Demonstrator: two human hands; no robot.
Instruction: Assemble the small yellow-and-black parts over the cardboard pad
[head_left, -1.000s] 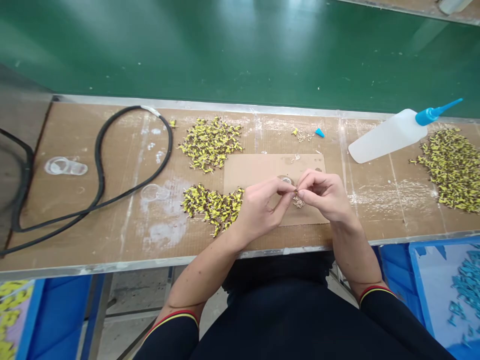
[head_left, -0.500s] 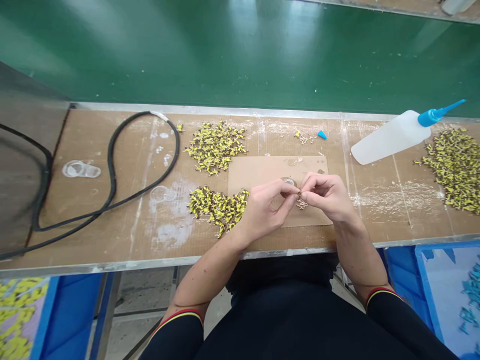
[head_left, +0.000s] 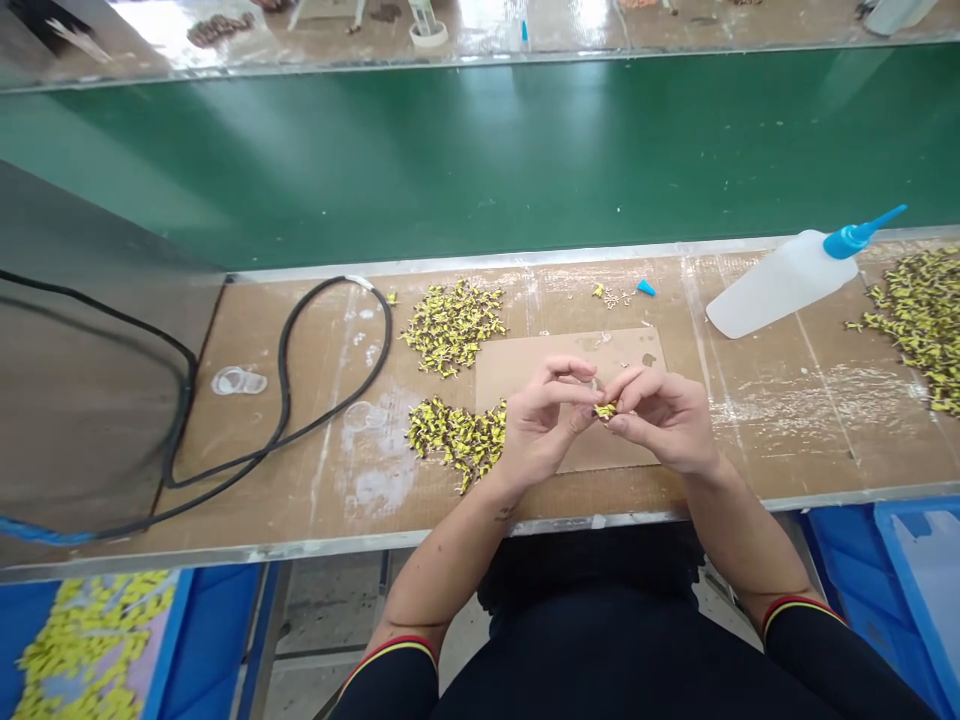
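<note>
A small yellow and dark brown piece [head_left: 604, 410] sits between the fingertips of both hands, above a flat cardboard sheet [head_left: 517, 350]. My left hand [head_left: 551, 415] pinches it from the left with thumb and forefinger. From the other side my right hand [head_left: 664, 412] holds it between thumb and forefinger. The piece's exact shape is partly covered by fingers. Left of the hands lie two heaps of like pieces, a near heap [head_left: 457, 440] partly behind my left hand and a far heap [head_left: 454, 325].
A white squeeze bottle [head_left: 784, 285] with a blue nozzle lies at the right, beside a large heap of yellow pieces [head_left: 926, 325]. A blue cap [head_left: 646, 288] is at the back. A black cable [head_left: 283, 370] loops over the left side. Blue crates [head_left: 214, 630] stand below the bench edge.
The camera view has tilted up and shifted left, showing an upper shelf. Between my fingertips a yellow piece now shows, where a tiny dark bit was before.
</note>
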